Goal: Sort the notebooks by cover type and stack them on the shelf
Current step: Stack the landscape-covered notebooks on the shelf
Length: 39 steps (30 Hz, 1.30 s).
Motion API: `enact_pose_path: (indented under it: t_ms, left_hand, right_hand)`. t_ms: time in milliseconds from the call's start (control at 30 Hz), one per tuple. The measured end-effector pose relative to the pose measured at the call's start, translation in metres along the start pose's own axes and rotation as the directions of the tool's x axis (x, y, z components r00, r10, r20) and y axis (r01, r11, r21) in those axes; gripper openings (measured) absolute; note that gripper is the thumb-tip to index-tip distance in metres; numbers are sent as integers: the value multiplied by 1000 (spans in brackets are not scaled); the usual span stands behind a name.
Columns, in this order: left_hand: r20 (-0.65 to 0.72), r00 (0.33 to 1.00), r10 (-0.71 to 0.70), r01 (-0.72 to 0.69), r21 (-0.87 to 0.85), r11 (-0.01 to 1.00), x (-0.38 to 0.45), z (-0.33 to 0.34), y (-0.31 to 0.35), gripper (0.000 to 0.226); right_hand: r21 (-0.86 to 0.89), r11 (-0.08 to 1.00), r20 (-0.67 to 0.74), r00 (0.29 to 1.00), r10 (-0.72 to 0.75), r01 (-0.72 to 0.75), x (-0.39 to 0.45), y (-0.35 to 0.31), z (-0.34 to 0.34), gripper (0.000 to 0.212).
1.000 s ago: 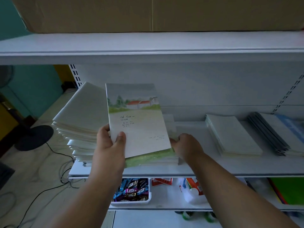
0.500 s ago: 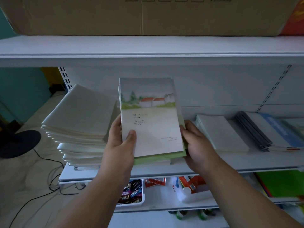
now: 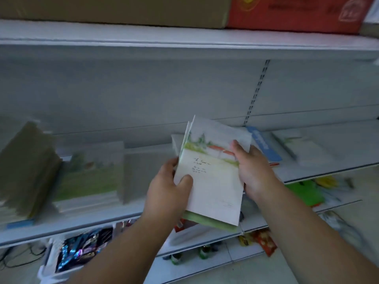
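A white metal shelf (image 3: 143, 214) with a slotted upright serves as the landmark. On its left end leans a tall blurred pile of pale notebooks (image 3: 24, 169), and just right of it lies a stack with green landscape covers (image 3: 90, 177). Farther right on the shelf lies a blue-covered notebook (image 3: 264, 144), partly hidden by the held bundle. In front of the shelf, both hands hold a thin bundle of paper landscape-cover notebooks (image 3: 213, 181), tilted, off the board. The left hand (image 3: 170, 193) grips its lower left edge, thumb on the cover; the right hand (image 3: 254, 171) clasps its right edge. Above sit a brown carton (image 3: 114, 9) and a red box (image 3: 293, 13).
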State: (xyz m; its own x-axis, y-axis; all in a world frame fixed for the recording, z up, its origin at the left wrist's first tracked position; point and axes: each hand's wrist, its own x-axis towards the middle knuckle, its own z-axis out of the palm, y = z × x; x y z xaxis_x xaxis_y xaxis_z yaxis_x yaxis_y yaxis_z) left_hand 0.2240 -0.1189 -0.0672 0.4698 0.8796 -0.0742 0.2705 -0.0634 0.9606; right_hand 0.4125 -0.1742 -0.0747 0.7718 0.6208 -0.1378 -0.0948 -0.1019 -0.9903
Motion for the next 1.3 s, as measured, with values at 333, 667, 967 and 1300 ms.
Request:
enact_pose_path:
  t_ms: [333,667,967,1300]
  left_hand:
    - [338,940,-36,36,7,999,15,230,51,49]
    - [412,903,-124,34,218,975,85,363,71,44]
    - [126,973,-193,132,383,914,135,462,90,25]
    - [-103,948,-301,307,539,784,164,506,72,23]
  right_hand:
    - [-137,988,-214,976,42,-73,93,2,-233,44]
    - [-593,798,-206,978,-20,-108,200,-7,-327,39]
    - [-843,532,68,997,-47,82,321,-17,-368,55]
    - [-911,338,265,963,48,234,387,16,-355,50]
